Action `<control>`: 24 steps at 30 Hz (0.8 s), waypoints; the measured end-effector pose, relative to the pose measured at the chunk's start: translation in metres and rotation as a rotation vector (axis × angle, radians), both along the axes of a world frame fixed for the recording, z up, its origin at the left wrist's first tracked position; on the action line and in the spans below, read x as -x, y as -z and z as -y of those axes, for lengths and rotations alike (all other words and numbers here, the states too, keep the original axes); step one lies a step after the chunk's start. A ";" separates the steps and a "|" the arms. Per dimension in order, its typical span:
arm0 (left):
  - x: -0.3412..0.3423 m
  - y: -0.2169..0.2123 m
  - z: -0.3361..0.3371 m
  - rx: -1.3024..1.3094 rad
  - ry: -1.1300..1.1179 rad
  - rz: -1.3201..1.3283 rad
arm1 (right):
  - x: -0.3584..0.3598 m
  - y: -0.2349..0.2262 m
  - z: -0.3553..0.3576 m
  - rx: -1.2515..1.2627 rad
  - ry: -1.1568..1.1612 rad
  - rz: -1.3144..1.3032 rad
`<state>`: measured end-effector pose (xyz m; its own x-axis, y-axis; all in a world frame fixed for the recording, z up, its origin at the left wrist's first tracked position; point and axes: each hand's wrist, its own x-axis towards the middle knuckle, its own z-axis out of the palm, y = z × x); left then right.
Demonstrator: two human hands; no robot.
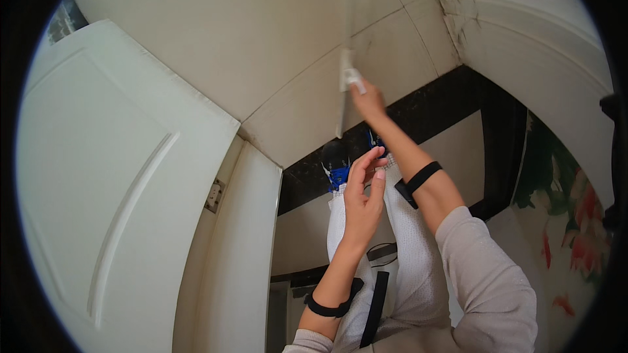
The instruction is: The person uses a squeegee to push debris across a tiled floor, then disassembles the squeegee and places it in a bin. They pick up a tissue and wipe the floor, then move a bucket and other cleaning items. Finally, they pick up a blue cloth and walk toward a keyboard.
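Observation:
In my right hand (367, 100) is the white grip of a long, thin, pale stick-like tool (342, 106), its fingers wrapped round it. Motion smears the tool, and its far part fades over the beige tiles, so its exact kind cannot be made out. The lower end comes down near my dark shoe (335, 155) with blue trim. My left hand (364, 199) is raised in front of my legs, open, with its fingers loosely curved and nothing in them. It touches neither the tool nor the door.
A white panelled door (124, 176) stands at the left, beside a door frame with a metal latch plate (214, 196). Large beige tiles (281, 46) lie ahead, past a black border strip (451, 98). A white frame (530, 46) and a flower-and-fish picture panel (562, 229) are at the right.

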<state>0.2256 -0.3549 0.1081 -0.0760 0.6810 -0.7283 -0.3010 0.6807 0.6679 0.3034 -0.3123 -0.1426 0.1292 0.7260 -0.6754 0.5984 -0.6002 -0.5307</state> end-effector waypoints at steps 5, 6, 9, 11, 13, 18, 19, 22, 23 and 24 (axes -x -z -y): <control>-0.001 -0.002 0.026 -0.010 0.112 -0.161 | 0.114 -0.019 0.021 0.111 -0.264 -0.157; 0.008 -0.002 0.026 -0.072 0.186 -0.282 | 0.128 -0.014 0.020 0.131 -0.328 -0.171; 0.019 -0.002 0.025 -0.025 0.086 -0.241 | 0.129 0.011 0.000 0.126 -0.383 -0.067; 0.030 0.003 0.034 -0.027 0.039 -0.251 | 0.110 0.011 -0.020 0.111 -0.373 -0.079; 0.029 0.008 0.038 -0.017 0.047 -0.250 | 0.078 0.022 -0.031 -0.005 -0.214 -0.062; 0.007 0.004 0.047 -0.033 0.137 -0.141 | -0.015 0.054 0.013 -0.045 0.188 -0.010; 0.002 0.002 0.049 -0.052 0.152 -0.128 | -0.034 0.057 0.031 0.041 0.267 -0.057; -0.007 -0.006 0.061 -0.073 0.193 -0.116 | -0.075 0.026 0.072 0.258 0.663 -0.318; -0.010 -0.011 0.065 -0.073 0.206 -0.114 | -0.085 0.014 0.081 0.284 0.815 -0.412; -0.014 -0.013 0.066 -0.081 0.228 -0.106 | -0.100 0.012 0.094 0.333 0.869 -0.353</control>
